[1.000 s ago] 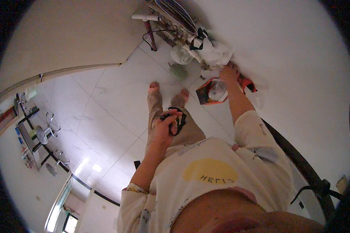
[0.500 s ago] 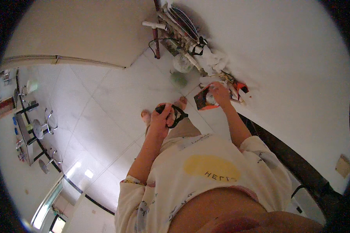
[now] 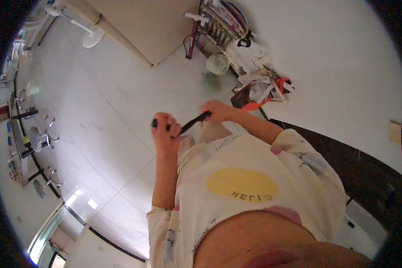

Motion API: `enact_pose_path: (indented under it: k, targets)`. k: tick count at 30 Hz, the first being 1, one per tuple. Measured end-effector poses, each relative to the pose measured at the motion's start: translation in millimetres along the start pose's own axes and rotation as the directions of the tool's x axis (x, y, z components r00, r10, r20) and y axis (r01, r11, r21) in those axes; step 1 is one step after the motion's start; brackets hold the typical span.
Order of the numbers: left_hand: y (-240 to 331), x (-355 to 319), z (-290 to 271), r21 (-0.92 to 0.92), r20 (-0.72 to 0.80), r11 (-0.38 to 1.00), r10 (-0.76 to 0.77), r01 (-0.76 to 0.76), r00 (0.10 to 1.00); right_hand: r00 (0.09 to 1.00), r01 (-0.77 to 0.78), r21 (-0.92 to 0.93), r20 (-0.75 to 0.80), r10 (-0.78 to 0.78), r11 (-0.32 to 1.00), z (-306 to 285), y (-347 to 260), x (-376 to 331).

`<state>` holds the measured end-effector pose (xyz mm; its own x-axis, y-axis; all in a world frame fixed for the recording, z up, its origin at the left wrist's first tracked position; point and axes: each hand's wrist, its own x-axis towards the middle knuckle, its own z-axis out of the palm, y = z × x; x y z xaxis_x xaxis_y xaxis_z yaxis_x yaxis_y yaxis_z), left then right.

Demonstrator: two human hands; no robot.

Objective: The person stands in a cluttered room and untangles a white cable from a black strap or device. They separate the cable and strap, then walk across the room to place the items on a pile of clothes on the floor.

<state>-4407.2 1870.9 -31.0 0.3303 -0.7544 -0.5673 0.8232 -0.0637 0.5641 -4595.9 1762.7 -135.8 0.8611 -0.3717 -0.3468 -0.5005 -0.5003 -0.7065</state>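
Hands close together above the tiled floor [image 3: 120, 102]: left hand [image 3: 165, 131] and right hand [image 3: 216, 110] both clamped on 1 black tool [image 3: 193, 122], bags [image 3: 261, 91] beyond.

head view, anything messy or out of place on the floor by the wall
Yes: a heap of bags and wrappers with red straps lies loose on the floor against the wall, beside a rack. Both hands, left and right, hold a black tool above the tiles; nothing looks spilled.

Cream short-sleeved shirt [image 3: 254, 178], yellow oval patch on the chest, small prints on sleeves, bare forearms
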Motion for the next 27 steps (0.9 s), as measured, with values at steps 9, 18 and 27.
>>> enact_pose_path:
  k: [9, 18, 27]
  targets:
    - [66.9, -71.0, -175.4, -0.457, -0.235, 0.818, 0.267, -0.349, 0.935, 0.962, -0.234, 0.343, 0.214, 0.167, 0.91, 40.4, -64.4, 24.1]
    - [90.1, -97.4, -211.7, -0.263, -0.24, 0.89, 0.313, -0.372, 0.919, 0.951, -0.303, 0.654, 0.153, 0.27, 0.694, 15.0, -112.8, 38.3]
    - [84.8, -70.5, -134.8, 0.014, -0.024, 0.97, 0.243, -0.243, 0.97, 0.973, 0.143, -0.075, -0.17, -0.154, 0.987, 17.8, -101.1, 55.0]
